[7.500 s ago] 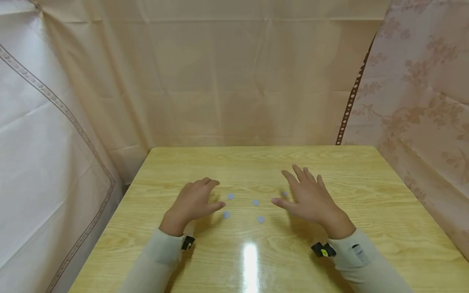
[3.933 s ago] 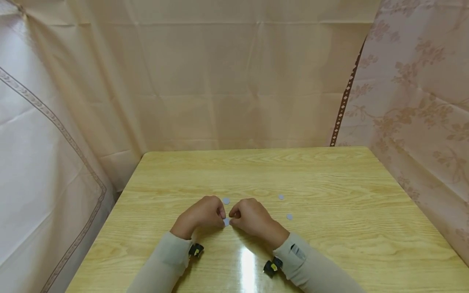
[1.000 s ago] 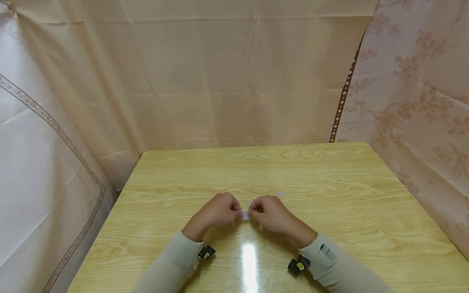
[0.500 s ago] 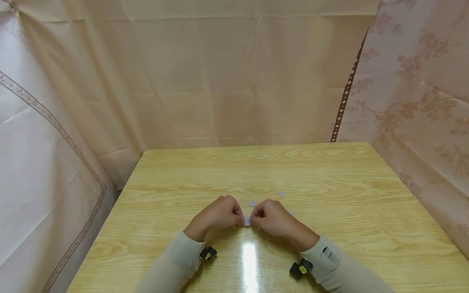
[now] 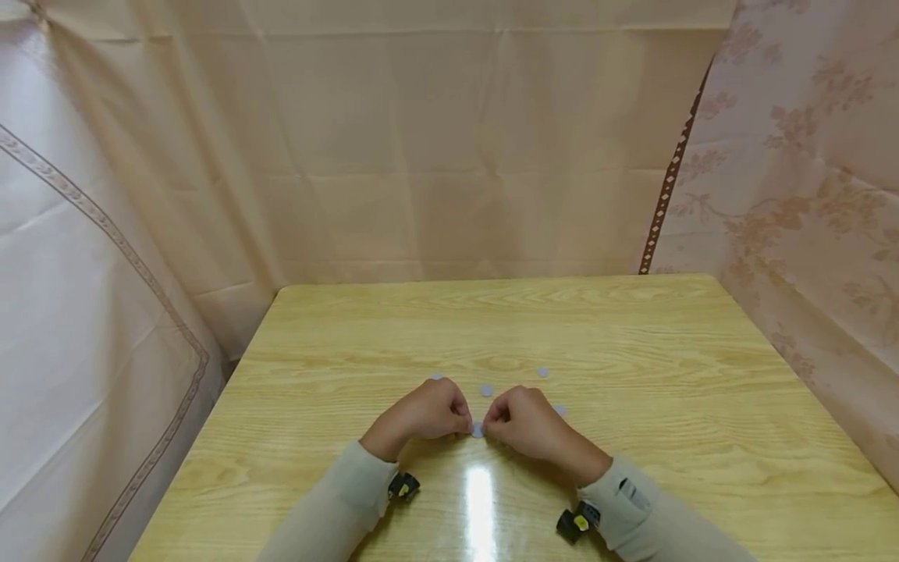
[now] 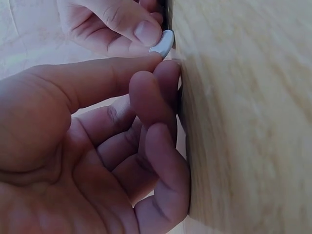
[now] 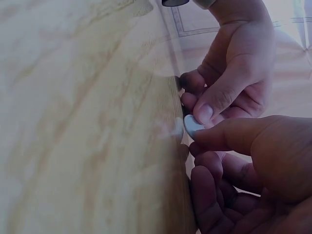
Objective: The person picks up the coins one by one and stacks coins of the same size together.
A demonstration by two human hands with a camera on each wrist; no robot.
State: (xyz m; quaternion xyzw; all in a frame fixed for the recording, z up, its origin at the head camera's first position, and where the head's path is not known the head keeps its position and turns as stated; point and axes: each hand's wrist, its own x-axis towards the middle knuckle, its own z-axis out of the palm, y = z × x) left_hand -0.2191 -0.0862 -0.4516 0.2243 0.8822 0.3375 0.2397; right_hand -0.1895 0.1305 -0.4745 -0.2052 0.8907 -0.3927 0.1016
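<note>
A small round pale grey disc (image 5: 477,429) is pinched between my two hands, low at the table surface. My left hand (image 5: 428,410) grips its left edge with thumb and fingers, and my right hand (image 5: 530,421) grips its right edge. Up close in the left wrist view, the disc (image 6: 165,44) shows a whitish rim between the thumb tips. The right wrist view has the same disc (image 7: 192,126) standing tilted at the fingertips. The remaining fingers of both hands curl inward, close over the wood.
Similar discs lie flat around the hands: one (image 5: 487,390) just beyond them, one (image 5: 543,372) farther right, one (image 5: 559,410) beside my right hand, and one (image 5: 436,377) partly hidden behind my left. Cloth curtains (image 5: 449,156) surround the wooden table (image 5: 632,328).
Both hands hovered with spread fingers at first, then came together over the left discs. They have since carried one disc to the middle and lowered it slightly toward me. Another disc now lies farther right.
</note>
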